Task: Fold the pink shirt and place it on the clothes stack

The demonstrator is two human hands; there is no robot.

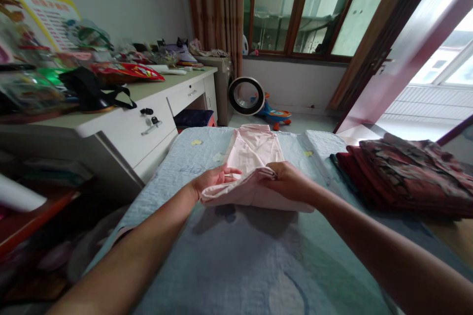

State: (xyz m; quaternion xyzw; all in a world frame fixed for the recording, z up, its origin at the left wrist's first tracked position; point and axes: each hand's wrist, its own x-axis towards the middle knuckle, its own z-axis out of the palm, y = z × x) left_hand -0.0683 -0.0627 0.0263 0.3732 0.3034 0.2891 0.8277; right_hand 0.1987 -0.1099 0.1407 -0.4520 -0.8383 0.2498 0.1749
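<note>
A pale pink shirt (254,150) lies lengthwise on the bed, what looks like its collar at the far end. Its near part is lifted and folded over toward the far end. My right hand (290,180) is closed around the raised edge of this fold, the fingertips partly hidden by cloth. At the fold's left side, my left hand (216,179) touches the fabric with its fingers stretched out and slightly apart. The left thumb cannot be made out clearly.
A light blue quilt (229,266) covers the bed. Folded dark red clothes (414,172) are stacked at the right. On the left stands a white desk (148,133) crowded with items. A blue ride-on toy (275,113) sits on the floor beyond the bed.
</note>
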